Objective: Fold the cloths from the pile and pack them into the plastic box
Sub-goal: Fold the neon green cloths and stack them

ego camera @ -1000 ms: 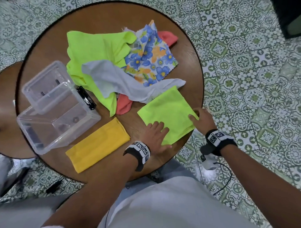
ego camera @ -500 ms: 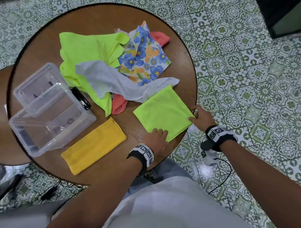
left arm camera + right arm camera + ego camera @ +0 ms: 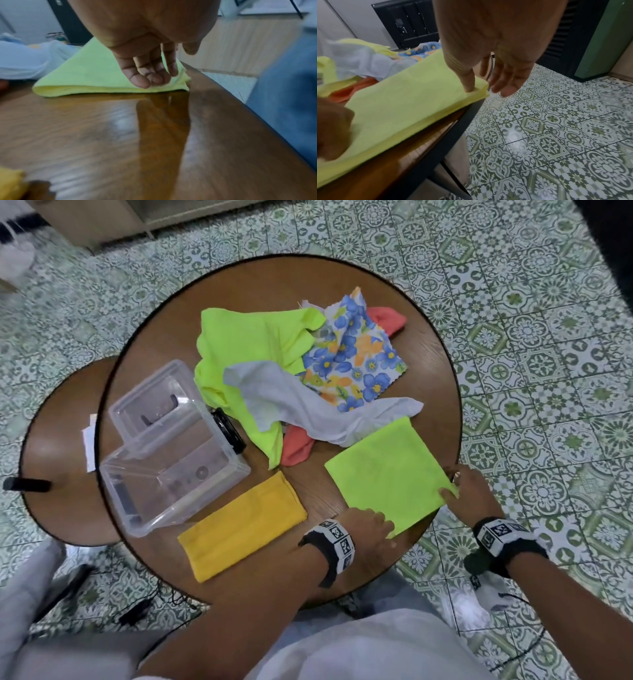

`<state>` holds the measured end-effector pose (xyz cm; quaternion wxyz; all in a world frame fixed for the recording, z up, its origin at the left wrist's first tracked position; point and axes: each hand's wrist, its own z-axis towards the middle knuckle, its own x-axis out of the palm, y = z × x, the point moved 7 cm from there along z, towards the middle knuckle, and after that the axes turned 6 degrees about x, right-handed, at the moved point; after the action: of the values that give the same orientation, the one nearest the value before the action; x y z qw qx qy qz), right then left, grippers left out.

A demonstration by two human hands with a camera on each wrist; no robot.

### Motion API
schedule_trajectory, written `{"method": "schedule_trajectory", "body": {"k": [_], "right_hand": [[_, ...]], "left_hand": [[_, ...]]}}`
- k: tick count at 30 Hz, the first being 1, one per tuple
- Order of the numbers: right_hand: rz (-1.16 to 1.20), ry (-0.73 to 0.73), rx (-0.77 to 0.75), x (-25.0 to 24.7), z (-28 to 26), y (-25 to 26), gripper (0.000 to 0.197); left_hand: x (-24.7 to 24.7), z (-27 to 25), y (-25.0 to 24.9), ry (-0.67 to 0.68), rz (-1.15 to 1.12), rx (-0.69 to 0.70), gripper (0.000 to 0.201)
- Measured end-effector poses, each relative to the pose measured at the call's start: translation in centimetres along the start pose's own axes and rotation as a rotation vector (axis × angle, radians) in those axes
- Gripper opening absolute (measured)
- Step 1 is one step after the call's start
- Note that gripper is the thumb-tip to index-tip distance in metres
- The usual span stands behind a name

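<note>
A lime cloth, folded to a square, lies at the near right of the round table. My left hand rests its fingertips on the cloth's near corner, thumb apart. My right hand presses its thumb on the right corner of the cloth, the other fingers straight past the table edge. A folded yellow cloth lies beside the clear plastic box. The pile behind holds a large lime cloth, a pale grey cloth, a floral cloth and a coral cloth.
A black object lies between the box and the pile. A smaller table with white paper stands to the left. The folded lime cloth reaches the table's right edge, with tiled floor beyond it.
My left hand has slid back from the middle of the lime cloth to its near corner. My right hand stays at the right corner. The head view has shifted.
</note>
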<state>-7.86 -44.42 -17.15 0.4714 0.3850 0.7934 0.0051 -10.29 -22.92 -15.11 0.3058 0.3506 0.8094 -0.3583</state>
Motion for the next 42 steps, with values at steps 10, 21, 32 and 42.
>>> {"method": "schedule_trajectory", "body": {"k": [10, 21, 32, 42], "right_hand": [[0.255, -0.193, -0.161, -1.8, -3.8, 5.0, 0.034], [0.267, -0.08, -0.295, 2.1, -7.4, 10.3, 0.033], [0.265, -0.104, -0.484, -1.4, -6.9, 22.5, 0.032], [1.002, -0.036, -0.616, -16.3, -12.7, 38.4, 0.034]], "left_hand": [[-17.0, -8.6, 25.7, -0.638, -0.275, -0.728, 0.03], [-19.3, -17.4, 41.2, -0.554, -0.624, -1.071, 0.075], [-31.5, -22.4, 32.3, -1.267, -0.468, -0.498, 0.036], [-39.2, -31.0, 15.8, -1.271, -0.5, 0.146, 0.019]]}}
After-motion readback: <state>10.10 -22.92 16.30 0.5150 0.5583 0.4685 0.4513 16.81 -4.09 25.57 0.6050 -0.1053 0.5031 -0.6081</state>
